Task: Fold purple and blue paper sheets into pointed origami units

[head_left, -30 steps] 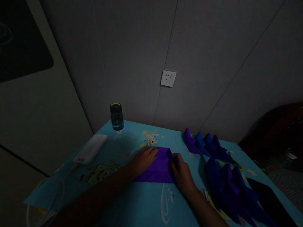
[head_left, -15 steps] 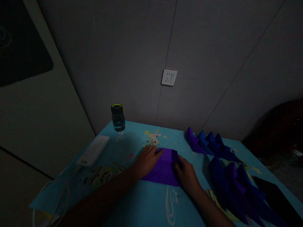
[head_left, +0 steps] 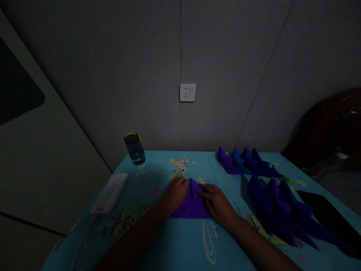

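Observation:
A purple sheet of paper [head_left: 180, 210] lies on the table, its top folded inward to a point with a dark slit down the middle. My left hand [head_left: 177, 194] is closed on the upper left of the sheet, fingers curled near the peak. On the right side, my right hand [head_left: 217, 203] grips the folded flap, its fingertips reaching toward the slit. Part of the paper is hidden beneath both hands. To the right stand folded paper boats: a blue and purple group [head_left: 270, 207] nearer me, and a purple boat [head_left: 227, 163] with blue boats [head_left: 248, 160] farther back.
A water bottle [head_left: 135, 150] stands at the back left. A white power bank-like box [head_left: 109, 194] with a cable lies at the left edge. A dark flat object [head_left: 324, 210] lies at the right. The table [head_left: 169, 244] has a printed blue cover; a socket [head_left: 187, 92] is on the wall.
The paper's right side has been folded in toward the middle, making a pointed top. My right hand has shifted from the edge onto the flap. The camera view has turned slightly.

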Demonstrator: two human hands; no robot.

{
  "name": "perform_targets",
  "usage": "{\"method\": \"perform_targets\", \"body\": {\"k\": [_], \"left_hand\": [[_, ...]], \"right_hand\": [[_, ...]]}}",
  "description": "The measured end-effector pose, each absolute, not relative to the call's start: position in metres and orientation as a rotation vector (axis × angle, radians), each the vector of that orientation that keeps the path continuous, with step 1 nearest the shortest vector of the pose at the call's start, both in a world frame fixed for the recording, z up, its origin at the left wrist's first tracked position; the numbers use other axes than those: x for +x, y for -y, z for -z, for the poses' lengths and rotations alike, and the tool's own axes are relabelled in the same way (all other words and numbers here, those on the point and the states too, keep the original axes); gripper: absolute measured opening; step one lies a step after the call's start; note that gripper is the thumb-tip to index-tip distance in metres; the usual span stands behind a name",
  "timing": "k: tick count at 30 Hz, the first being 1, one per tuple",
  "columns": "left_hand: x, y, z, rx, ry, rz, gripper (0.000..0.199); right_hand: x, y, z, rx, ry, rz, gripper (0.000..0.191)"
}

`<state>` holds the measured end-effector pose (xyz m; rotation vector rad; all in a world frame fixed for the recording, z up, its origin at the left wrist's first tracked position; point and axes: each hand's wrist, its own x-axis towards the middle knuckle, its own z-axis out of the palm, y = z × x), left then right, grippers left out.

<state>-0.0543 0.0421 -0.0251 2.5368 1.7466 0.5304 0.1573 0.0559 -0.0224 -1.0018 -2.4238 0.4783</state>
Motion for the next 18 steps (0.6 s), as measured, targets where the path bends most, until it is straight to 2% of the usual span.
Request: {"method": "perform_targets", "body": {"k": [4,10,15,18], "left_hand": [[-0.056,-0.039,0.025,2.557,-1.704,-0.558,0.038],[-0.056,-0.038,0.024,2.752,-1.534,-0.453,0.032],[-0.058,-0.038,0.022,2.769,-1.519,-0.461,0.032],[-0.057,-0.037,0.022,2.778,-1.528,-0.449,0.032]], "right_hand": [[0.156,-0.051,0.015,-1.0,2.552,-0.333,0.058],[0.155,-0.04,0.002,-0.932,2.689,-0.241,0.04],[0.164,-0.041,-0.007,-0.828,2.756,-0.354,0.074],[0.168,-0.042,-0.011,-0.794,2.78,-0.395,0.07]]}}
